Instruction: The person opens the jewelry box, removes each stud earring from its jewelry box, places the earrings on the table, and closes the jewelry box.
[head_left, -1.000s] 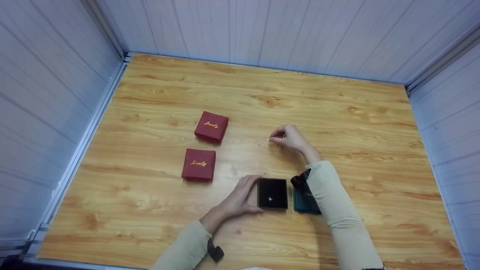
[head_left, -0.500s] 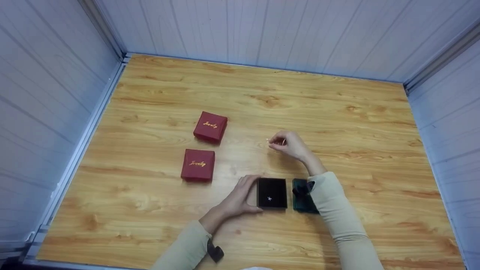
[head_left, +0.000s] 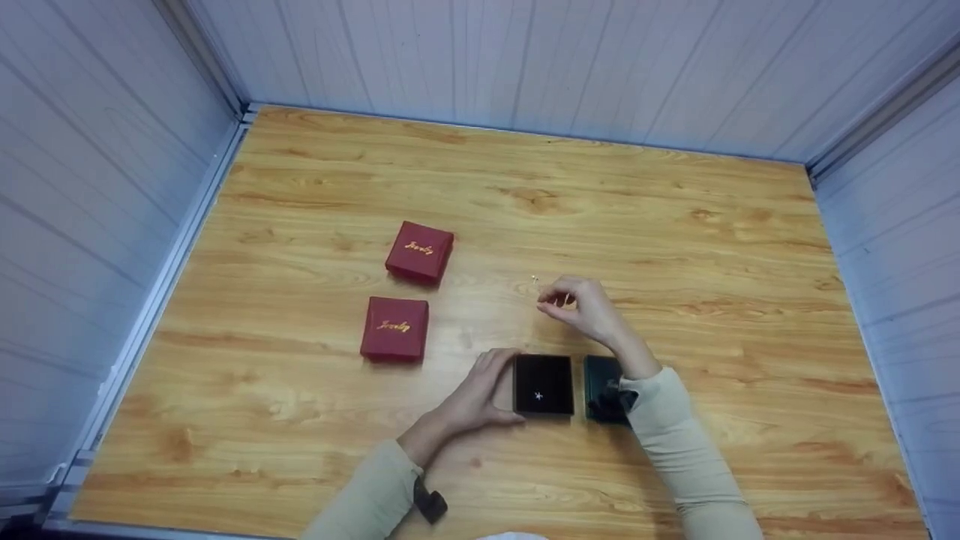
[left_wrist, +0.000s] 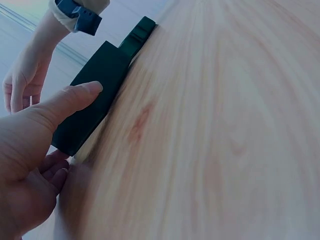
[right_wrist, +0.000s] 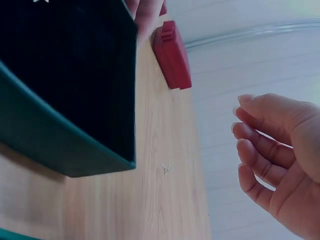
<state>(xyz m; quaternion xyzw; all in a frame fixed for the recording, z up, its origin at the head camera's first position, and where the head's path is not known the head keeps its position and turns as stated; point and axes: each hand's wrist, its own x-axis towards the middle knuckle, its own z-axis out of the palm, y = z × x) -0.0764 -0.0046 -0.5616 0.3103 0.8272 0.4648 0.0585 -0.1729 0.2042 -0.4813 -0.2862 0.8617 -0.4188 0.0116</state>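
A table [head_left: 712,292] with a light wood-grain top is enclosed on three sides by pale, vertically grooved wall panels [head_left: 450,60], with a metal strip run along its left edge.

Near the middle of the table's near half, an open dark green box [left_wrist: 107,67] is set flat, its black interior faced upward. It looks roughly square from above, so a long axis cannot be made out; its sides are lined up nearly with the view's edges. Its left end is gripped by the left hand [head_left: 469,401], with the thumb laid along the near wall and the fingers at the far side. Inside, toward the near side, a small white star-shaped piece [head_left: 538,396] is seen.

The right hand [head_left: 585,306] is held raised beyond the box, its fingers loosely bent and holding nothing visible, the thumb close to the index fingertip. Just past them, a tiny shiny piece [right_wrist: 166,169] is laid on the wood.

Just right of the box, a dark green lid [head_left: 598,375] is partly hidden by a black wrist device [head_left: 611,403] and the right sleeve [head_left: 667,420]. To the left, two red boxes marked "Jewelry" in gold are placed, the farther [head_left: 420,253] turned slightly askew, the nearer [head_left: 394,328] almost straight.
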